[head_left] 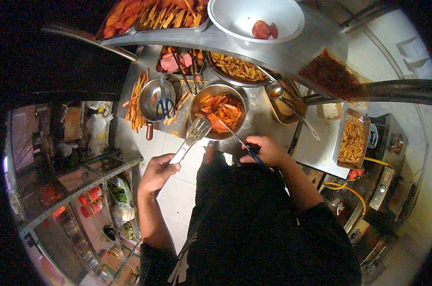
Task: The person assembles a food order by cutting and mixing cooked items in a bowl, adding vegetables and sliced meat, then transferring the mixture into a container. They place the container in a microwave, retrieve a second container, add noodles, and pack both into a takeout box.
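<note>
My left hand [159, 170] is closed around the handle of metal tongs [194, 134], whose broad slotted end hangs at the near-left rim of a round metal pan [193, 119]. Red-sauced food pieces [220, 110] lie in this pan. Closed on the dark handles of scissors [235, 135], my right hand [265, 151] is at the pan's near right. The scissors' blades slant over the rim and their tips reach the food. Whether they are parted is too small to tell.
Left of the pan stands a smaller saucepan [148, 101] with blue-handled scissors [165, 108] across it, beside wooden sticks [136, 107]. A steel shelf [177, 40] overhangs the back, bearing a large metal bowl [230, 19]. A rectangular tray [366, 143] of yellowish food stands right.
</note>
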### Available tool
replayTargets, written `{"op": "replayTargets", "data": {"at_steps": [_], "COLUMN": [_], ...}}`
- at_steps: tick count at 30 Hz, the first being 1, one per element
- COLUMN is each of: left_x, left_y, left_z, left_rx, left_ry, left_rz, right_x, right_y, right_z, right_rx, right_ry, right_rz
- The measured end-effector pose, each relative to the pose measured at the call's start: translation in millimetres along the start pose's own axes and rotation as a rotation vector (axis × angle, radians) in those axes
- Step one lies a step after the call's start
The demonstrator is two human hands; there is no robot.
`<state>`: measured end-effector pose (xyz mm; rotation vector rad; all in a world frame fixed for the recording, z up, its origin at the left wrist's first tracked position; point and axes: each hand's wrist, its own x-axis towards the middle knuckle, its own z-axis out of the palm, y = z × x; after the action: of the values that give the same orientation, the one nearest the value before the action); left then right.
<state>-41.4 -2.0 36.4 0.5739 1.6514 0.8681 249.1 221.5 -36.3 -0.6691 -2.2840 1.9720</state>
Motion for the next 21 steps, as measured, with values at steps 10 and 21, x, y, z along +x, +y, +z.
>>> {"op": "replayTargets", "data": {"at_steps": [10,21], "left_x": [1.5,60.5], "left_y": [-1.7,192.9], "left_z": [-7.6,-48.4], "left_rx": [-0.049,0.177], "left_ry": [0.053,0.479], "left_rz": [0.086,0.338], "right_x": [-15.2,-26.8], "right_y": [19.4,42.5], "right_z": [-5.0,0.9], "right_rx": [-0.09,-0.297], "right_ry": [-0.014,0.284], "right_rz": [0.115,0.226]}}
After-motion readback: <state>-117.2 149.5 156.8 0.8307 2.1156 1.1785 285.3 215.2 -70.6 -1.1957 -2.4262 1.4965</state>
